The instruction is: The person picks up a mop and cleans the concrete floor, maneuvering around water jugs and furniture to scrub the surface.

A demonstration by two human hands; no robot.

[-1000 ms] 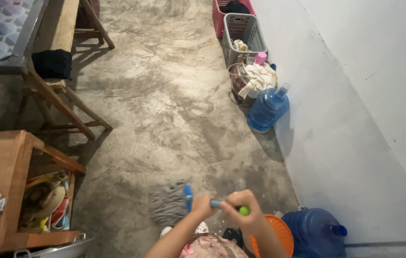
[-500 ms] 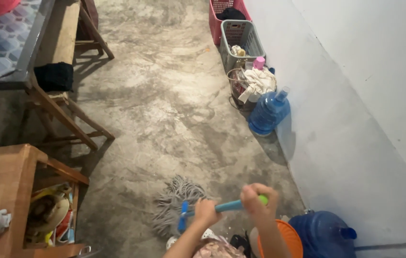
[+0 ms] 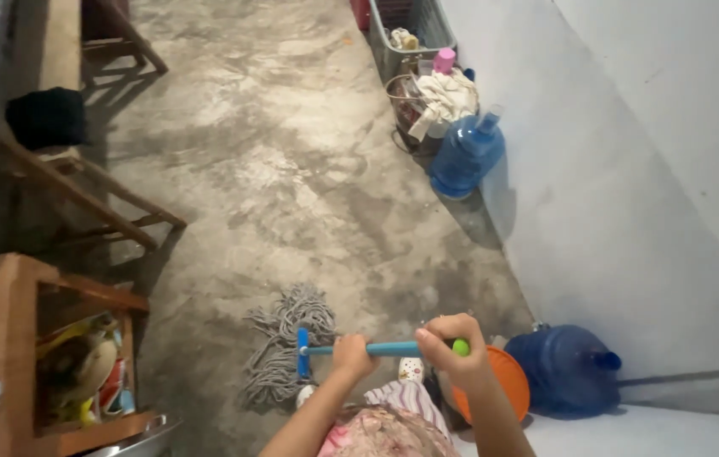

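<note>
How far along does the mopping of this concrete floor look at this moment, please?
Done: the concrete floor shows darker patches ahead, possibly already wet, though I cannot be sure. In hand: left hand and right hand both grip the blue mop handle, its grey string head on the floor near the feet. Left: the strip beside the blue water jugs looks paler.

The mop [image 3: 282,343] has grey strings and a blue handle tipped green. The floor [image 3: 292,161] is mottled grey, the wall [image 3: 630,169] pale blue-grey. Two jugs are blue, far [image 3: 465,155] and near right [image 3: 564,369], with an orange lid [image 3: 508,381] beside the near one. On the left, the shelf [image 3: 4,338] is brown and the cloth [image 3: 46,117] black.
</note>
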